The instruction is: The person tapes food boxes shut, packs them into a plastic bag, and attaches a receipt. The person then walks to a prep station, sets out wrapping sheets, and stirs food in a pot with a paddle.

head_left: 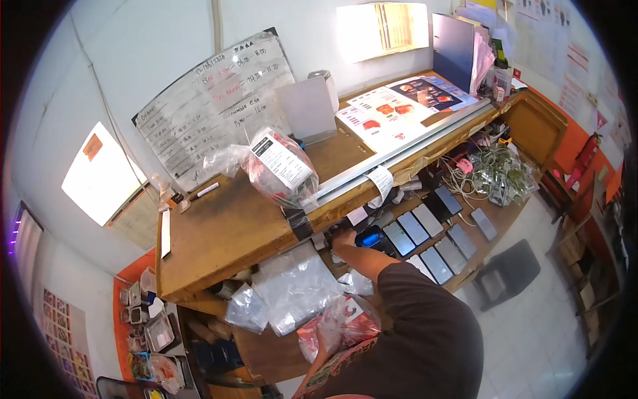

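A red plastic-wrapped pack (363, 326) is gripped by the L hand (321, 352), long axis approx. 8-to-2 o'clock; the R hand (343, 239) (grip can't be told) is extended at its 12 o'clock, nr. a blue-lit device (371, 239).

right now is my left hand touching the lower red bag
Touching: the head view shows the left hand against the lower red bag, with no gap.

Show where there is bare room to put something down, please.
The upper counter is bare left of the labelled bag, in front of the marker; a smaller patch separates that bag and the printed sheets. Crowded: lower desk with phones, cables, plastic bags.
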The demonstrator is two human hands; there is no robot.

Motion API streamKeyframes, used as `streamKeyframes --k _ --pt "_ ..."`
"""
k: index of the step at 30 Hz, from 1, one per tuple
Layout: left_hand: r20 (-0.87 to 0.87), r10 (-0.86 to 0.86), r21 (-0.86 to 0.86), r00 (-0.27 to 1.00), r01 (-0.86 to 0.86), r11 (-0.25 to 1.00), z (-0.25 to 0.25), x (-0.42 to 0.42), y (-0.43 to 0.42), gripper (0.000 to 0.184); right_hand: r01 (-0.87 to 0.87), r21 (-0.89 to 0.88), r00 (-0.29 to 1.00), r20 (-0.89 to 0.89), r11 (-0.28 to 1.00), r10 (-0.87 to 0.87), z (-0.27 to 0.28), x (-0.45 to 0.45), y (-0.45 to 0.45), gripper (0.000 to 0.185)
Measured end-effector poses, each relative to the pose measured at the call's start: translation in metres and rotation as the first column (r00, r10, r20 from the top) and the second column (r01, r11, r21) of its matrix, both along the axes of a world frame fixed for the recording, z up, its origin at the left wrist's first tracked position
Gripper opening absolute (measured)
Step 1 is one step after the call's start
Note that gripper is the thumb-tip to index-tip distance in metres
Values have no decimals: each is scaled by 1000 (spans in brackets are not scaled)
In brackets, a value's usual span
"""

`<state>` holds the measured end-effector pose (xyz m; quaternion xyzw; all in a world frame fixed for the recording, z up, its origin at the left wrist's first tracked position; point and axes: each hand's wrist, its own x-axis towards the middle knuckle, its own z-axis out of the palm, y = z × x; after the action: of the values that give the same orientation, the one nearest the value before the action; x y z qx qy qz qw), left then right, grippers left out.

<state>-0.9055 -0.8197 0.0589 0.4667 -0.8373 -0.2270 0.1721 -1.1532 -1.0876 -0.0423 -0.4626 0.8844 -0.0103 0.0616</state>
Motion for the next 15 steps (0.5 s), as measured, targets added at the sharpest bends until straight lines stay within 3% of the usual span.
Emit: streamKeyframes --k 2,5,7,8,9,12,15 --pt "-18 -3 4 1000 4 1000 -1 2 -2 36 15 29 998 54 999 -16 40 8 16 31" --pt "-46 -11 19 999 11 1000 -3 2 -1 35 -189 156 973 -103 970 206 96 7 36 22" --pt "-67 -12 22 998 14 1000 -5 2 0 35 -82 118 977 205 990 57 104 0 22 25" --pt "-76 -13 23 997 15 1000 -6 3 -2 35 -102 92 977 195 991 82 99 -2 23 35" --pt "-91 -13 19 996 15 1000 -7 2 -4 34 -131 96 975 191 987 111 94 -6 25 34" --pt "-162 -25 14 986 28 1000 -10 4 -5 34 -400 152 906 217 904 364 74 -29 17 29" --pt "-261 -61 26 963 70 997 -13 11 -8 34 -775 184 628 122 604 769 20 -85 1 24"
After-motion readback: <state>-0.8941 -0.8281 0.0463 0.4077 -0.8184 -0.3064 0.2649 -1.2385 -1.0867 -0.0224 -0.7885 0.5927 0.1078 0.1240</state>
